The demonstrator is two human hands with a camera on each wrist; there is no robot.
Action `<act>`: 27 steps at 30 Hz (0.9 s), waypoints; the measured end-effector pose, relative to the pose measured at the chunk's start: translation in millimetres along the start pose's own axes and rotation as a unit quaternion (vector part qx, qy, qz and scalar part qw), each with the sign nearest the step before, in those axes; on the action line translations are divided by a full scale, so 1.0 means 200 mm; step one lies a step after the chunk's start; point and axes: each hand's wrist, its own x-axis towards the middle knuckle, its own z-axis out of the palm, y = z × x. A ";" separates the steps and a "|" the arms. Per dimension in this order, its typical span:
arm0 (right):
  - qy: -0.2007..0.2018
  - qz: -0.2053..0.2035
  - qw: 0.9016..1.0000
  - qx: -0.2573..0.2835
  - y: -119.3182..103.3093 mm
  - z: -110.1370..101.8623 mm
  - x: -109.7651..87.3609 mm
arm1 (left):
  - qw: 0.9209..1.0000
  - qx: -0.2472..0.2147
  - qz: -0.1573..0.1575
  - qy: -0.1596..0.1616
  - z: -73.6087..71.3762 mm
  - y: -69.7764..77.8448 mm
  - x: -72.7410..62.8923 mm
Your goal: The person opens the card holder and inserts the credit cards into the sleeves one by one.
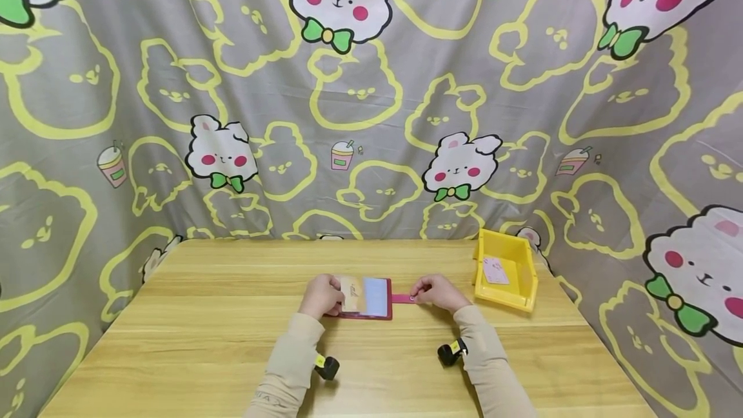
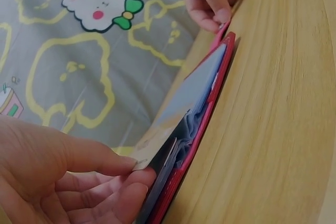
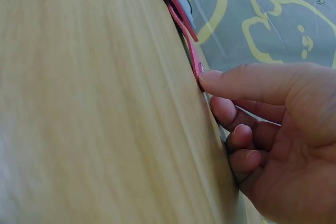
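Note:
A red card holder [image 1: 389,302] lies open on the wooden table [image 1: 232,340], with a tan and light-blue printed sheet [image 1: 376,297] uppermost. My left hand [image 1: 321,296] is at its left end. In the left wrist view, the thumb and fingers pinch the corner of that sheet [image 2: 197,85], raising it from the dark leaves below; clear plastic sleeves [image 2: 186,135] bunch under it. From the right side of the holder extends a pink strap [image 1: 402,298] with a metal snap. My right hand [image 1: 439,292] pinches the strap's tip, thumb near the snap [image 3: 201,67], other fingers curled beneath.
Right of the right hand stands a yellow bin [image 1: 504,298] with a pink-and-white card [image 1: 495,271] inside. Black wrist cameras [image 1: 328,368] sit on both forearms. A grey cartoon-print curtain [image 1: 371,205] closes off the table's back and sides.

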 end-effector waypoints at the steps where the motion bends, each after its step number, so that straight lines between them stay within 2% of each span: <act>1: 0.001 -0.001 1.000 -0.002 0.00 0.00 0.00 | 1.000 0.000 0.003 0.001 0.00 0.00 0.00; 16: 0.001 -0.006 1.000 -0.010 -0.01 0.00 -0.01 | 1.000 -0.007 -0.002 -0.008 0.02 0.00 0.00; 27: -0.002 0.002 1.000 0.005 -0.02 0.00 -0.01 | 1.000 -0.003 0.014 -0.010 0.01 -0.01 0.01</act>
